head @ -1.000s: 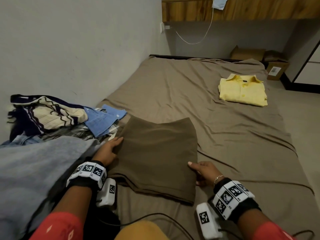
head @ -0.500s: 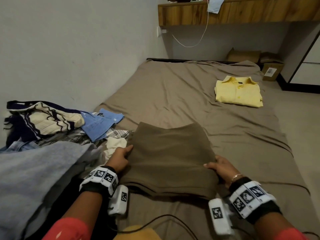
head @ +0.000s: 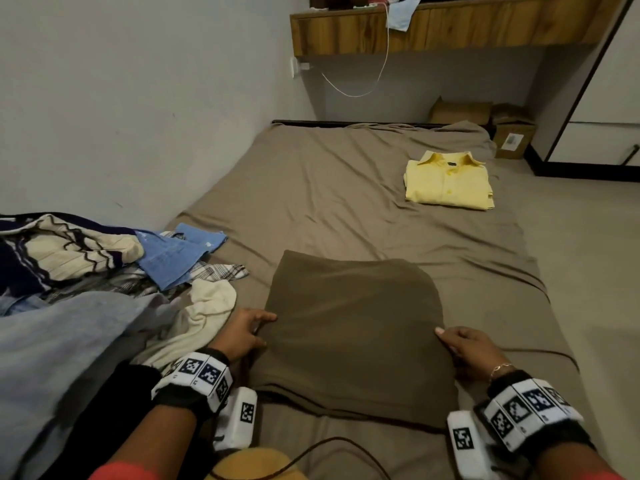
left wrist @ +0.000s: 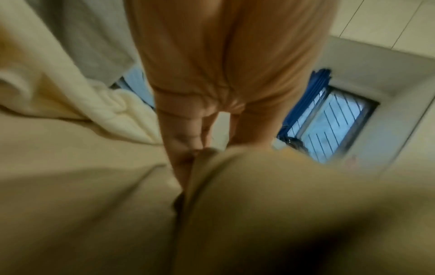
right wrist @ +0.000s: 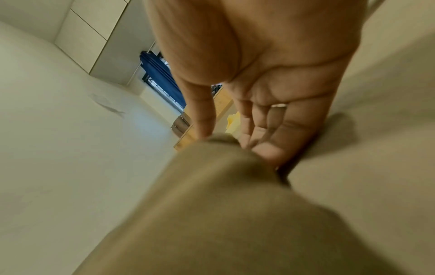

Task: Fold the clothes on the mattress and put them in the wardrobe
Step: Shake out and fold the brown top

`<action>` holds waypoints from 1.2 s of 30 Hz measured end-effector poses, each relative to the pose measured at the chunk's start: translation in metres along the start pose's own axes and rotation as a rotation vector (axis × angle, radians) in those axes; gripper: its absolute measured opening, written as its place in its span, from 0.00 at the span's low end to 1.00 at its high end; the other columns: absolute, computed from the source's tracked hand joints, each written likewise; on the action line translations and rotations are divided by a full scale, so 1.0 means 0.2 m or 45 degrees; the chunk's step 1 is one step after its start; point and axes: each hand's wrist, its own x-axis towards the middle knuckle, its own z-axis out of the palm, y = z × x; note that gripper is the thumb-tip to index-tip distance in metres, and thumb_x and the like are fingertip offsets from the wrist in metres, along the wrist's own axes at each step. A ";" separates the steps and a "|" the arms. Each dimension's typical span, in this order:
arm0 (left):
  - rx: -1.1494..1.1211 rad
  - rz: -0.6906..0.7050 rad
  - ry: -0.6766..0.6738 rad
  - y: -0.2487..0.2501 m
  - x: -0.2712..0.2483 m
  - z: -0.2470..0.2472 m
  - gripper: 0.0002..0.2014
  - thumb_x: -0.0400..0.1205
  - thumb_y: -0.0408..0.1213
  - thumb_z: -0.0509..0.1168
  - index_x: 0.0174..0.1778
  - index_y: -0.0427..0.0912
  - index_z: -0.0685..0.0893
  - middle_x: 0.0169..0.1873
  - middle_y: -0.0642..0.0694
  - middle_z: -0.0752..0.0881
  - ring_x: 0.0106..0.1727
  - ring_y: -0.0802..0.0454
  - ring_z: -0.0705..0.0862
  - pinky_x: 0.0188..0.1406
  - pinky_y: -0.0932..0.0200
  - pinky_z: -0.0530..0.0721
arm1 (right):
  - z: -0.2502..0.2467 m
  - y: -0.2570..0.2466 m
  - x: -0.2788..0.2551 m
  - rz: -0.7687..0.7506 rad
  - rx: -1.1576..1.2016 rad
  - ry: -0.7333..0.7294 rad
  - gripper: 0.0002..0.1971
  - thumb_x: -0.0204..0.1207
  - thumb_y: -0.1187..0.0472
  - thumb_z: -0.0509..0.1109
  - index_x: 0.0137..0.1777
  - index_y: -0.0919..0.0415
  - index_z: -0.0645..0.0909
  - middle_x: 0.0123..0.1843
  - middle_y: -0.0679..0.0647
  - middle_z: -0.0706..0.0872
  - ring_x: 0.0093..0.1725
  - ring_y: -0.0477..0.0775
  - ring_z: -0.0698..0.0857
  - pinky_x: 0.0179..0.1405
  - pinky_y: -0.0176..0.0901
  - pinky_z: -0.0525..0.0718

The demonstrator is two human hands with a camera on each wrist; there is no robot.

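Note:
A folded brown garment point(head: 353, 330) lies on the near part of the mattress point(head: 329, 188). My left hand point(head: 247, 330) grips its left edge, thumb on top and fingers tucked beneath. At the right edge my right hand point(head: 460, 348) holds it the same way. The left wrist view shows the left hand point(left wrist: 195, 139) with fingers slid under the brown cloth point(left wrist: 259, 204). In the right wrist view the right hand point(right wrist: 235, 134) pinches the brown fold point(right wrist: 223, 204). A folded yellow shirt point(head: 448, 181) rests further up the mattress on the right.
A heap of unfolded clothes point(head: 86, 265) lies against the wall on the left, with a cream cloth point(head: 207, 306) close to my left hand. Cardboard boxes point(head: 509, 133) and a white wardrobe point(head: 606, 98) stand beyond the mattress at the right. A wooden shelf point(head: 450, 26) hangs above.
Both hands have slid along the brown garment's sides and closed on its edges, thumbs on top. The garment's sides have lifted slightly off the sheet.

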 end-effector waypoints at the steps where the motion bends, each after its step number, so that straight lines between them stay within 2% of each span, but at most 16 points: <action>1: 0.019 -0.022 -0.017 0.02 0.01 -0.01 0.18 0.71 0.16 0.69 0.56 0.33 0.82 0.55 0.43 0.79 0.58 0.52 0.77 0.56 0.65 0.75 | 0.02 -0.01 0.00 -0.011 0.011 -0.002 0.10 0.77 0.61 0.69 0.39 0.67 0.77 0.21 0.57 0.79 0.17 0.53 0.77 0.13 0.31 0.72; 4: -0.079 -0.103 0.104 0.09 0.08 -0.02 0.10 0.77 0.34 0.71 0.42 0.46 0.75 0.39 0.48 0.81 0.42 0.50 0.80 0.32 0.64 0.75 | 0.04 -0.06 0.01 0.031 0.142 -0.051 0.11 0.75 0.63 0.71 0.43 0.74 0.81 0.24 0.60 0.86 0.22 0.56 0.85 0.20 0.38 0.83; 6: -0.271 -0.238 0.093 0.14 0.13 -0.02 0.11 0.77 0.36 0.71 0.44 0.45 0.72 0.38 0.45 0.82 0.38 0.50 0.82 0.28 0.60 0.80 | 0.05 -0.09 0.03 0.076 0.210 -0.065 0.12 0.75 0.63 0.71 0.48 0.76 0.81 0.27 0.61 0.88 0.25 0.57 0.87 0.21 0.40 0.84; 8: -0.329 -0.343 -0.001 0.14 0.20 -0.02 0.14 0.73 0.34 0.75 0.49 0.39 0.78 0.45 0.39 0.86 0.46 0.42 0.86 0.45 0.52 0.88 | 0.07 -0.12 0.05 0.086 0.242 -0.103 0.13 0.75 0.64 0.71 0.51 0.76 0.81 0.32 0.62 0.89 0.28 0.57 0.88 0.24 0.41 0.86; 10: -0.299 -0.389 -0.076 0.13 0.22 0.00 0.12 0.70 0.29 0.76 0.46 0.36 0.83 0.48 0.35 0.87 0.51 0.37 0.86 0.59 0.43 0.83 | 0.09 -0.12 0.07 0.131 0.207 -0.188 0.16 0.74 0.62 0.71 0.57 0.74 0.81 0.42 0.66 0.89 0.35 0.60 0.88 0.37 0.47 0.88; 12: -0.325 -0.428 -0.122 0.12 0.24 0.01 0.10 0.68 0.24 0.76 0.42 0.36 0.86 0.47 0.34 0.89 0.52 0.34 0.86 0.63 0.39 0.80 | 0.10 -0.13 0.08 0.181 0.106 -0.251 0.17 0.73 0.64 0.71 0.61 0.71 0.81 0.43 0.65 0.89 0.35 0.60 0.89 0.41 0.50 0.87; 16: -0.475 -0.453 -0.144 0.16 0.22 -0.01 0.10 0.70 0.19 0.70 0.47 0.28 0.86 0.36 0.37 0.90 0.40 0.38 0.88 0.53 0.43 0.85 | 0.09 -0.20 0.07 0.134 -0.019 -0.299 0.17 0.73 0.75 0.66 0.62 0.72 0.78 0.32 0.60 0.89 0.28 0.56 0.88 0.29 0.47 0.88; 19: -0.533 -0.382 -0.163 0.23 0.24 -0.04 0.10 0.73 0.17 0.67 0.48 0.32 0.85 0.31 0.43 0.90 0.38 0.43 0.87 0.43 0.52 0.87 | 0.03 -0.39 0.01 -0.069 -0.052 -0.334 0.15 0.73 0.78 0.64 0.59 0.69 0.78 0.33 0.58 0.89 0.30 0.54 0.88 0.27 0.43 0.87; 22: -0.678 -0.325 -0.077 0.36 0.30 -0.02 0.12 0.74 0.17 0.66 0.43 0.39 0.83 0.31 0.48 0.89 0.42 0.48 0.83 0.32 0.60 0.85 | -0.03 -0.65 -0.10 -0.352 -0.209 -0.303 0.18 0.74 0.75 0.66 0.64 0.65 0.76 0.48 0.57 0.87 0.43 0.53 0.86 0.39 0.42 0.85; 24: -0.796 -0.263 0.021 0.48 0.37 0.01 0.15 0.73 0.17 0.67 0.42 0.43 0.81 0.35 0.49 0.88 0.46 0.48 0.81 0.41 0.58 0.80 | -0.09 -0.83 -0.18 -0.611 -0.419 -0.287 0.21 0.75 0.73 0.67 0.67 0.62 0.73 0.55 0.51 0.82 0.50 0.48 0.82 0.46 0.34 0.81; 27: -0.973 -0.164 0.217 0.63 0.47 0.04 0.16 0.70 0.12 0.65 0.40 0.39 0.81 0.26 0.53 0.88 0.42 0.49 0.81 0.42 0.59 0.81 | -0.20 -1.00 -0.23 -1.089 -1.058 -0.194 0.17 0.76 0.70 0.68 0.64 0.61 0.75 0.54 0.47 0.78 0.54 0.50 0.78 0.44 0.31 0.74; 29: -0.908 -0.146 0.265 0.63 0.50 0.06 0.13 0.72 0.14 0.65 0.50 0.28 0.79 0.39 0.44 0.86 0.45 0.45 0.79 0.53 0.54 0.79 | -0.27 -1.01 -0.23 -1.428 -1.336 -0.006 0.10 0.74 0.71 0.68 0.50 0.56 0.79 0.42 0.44 0.78 0.44 0.56 0.80 0.37 0.29 0.68; 31: -0.644 -0.181 0.319 0.62 0.52 0.12 0.22 0.79 0.24 0.64 0.69 0.25 0.70 0.62 0.38 0.78 0.59 0.42 0.77 0.63 0.53 0.70 | -0.35 -0.95 -0.21 -1.617 -1.450 0.039 0.07 0.72 0.62 0.67 0.44 0.48 0.79 0.36 0.36 0.76 0.36 0.43 0.81 0.32 0.23 0.71; 32: -0.569 -0.169 0.425 0.61 0.51 0.12 0.22 0.82 0.28 0.61 0.72 0.26 0.68 0.67 0.36 0.75 0.64 0.44 0.76 0.65 0.57 0.68 | -0.41 -0.88 -0.14 -1.599 -1.457 -0.011 0.07 0.72 0.57 0.64 0.47 0.47 0.82 0.38 0.38 0.81 0.40 0.40 0.82 0.36 0.22 0.77; 34: -0.224 0.187 0.418 0.57 0.44 0.19 0.16 0.82 0.34 0.59 0.64 0.30 0.79 0.63 0.42 0.82 0.63 0.50 0.78 0.69 0.60 0.69 | -0.49 -0.65 -0.03 -1.492 -1.433 -0.093 0.13 0.79 0.53 0.59 0.51 0.50 0.87 0.41 0.44 0.87 0.51 0.41 0.83 0.58 0.24 0.76; 36: 0.182 0.710 0.087 0.48 0.39 0.30 0.13 0.73 0.44 0.59 0.48 0.57 0.86 0.53 0.65 0.85 0.55 0.60 0.81 0.65 0.67 0.72 | -0.57 -0.40 0.05 -1.316 -1.571 0.043 0.16 0.83 0.58 0.56 0.51 0.55 0.88 0.38 0.45 0.87 0.54 0.58 0.85 0.61 0.36 0.76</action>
